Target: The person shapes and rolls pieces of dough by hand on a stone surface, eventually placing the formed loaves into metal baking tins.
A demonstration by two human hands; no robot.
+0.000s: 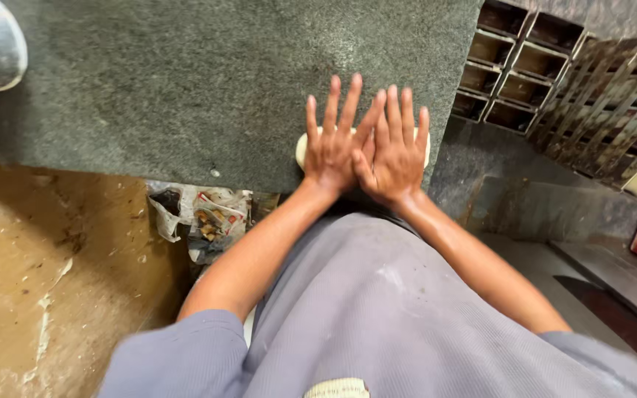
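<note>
1. The left hand [331,151] and right hand [392,151] are lying flat, fingers spread and unclenched, pressing on a pale, soft roll of dough [302,149] at the near edge of the grey speckled stone tabletop [186,81].
2. Judging by that spot, the dough could be slipping over the edge at 6 o'clock, toward the crumpled paper litter [211,217] on the floor.
3. Dark metal baking tins [514,70] are standing stacked at 2 o'clock, well apart; nothing is blocking the hands.
</note>
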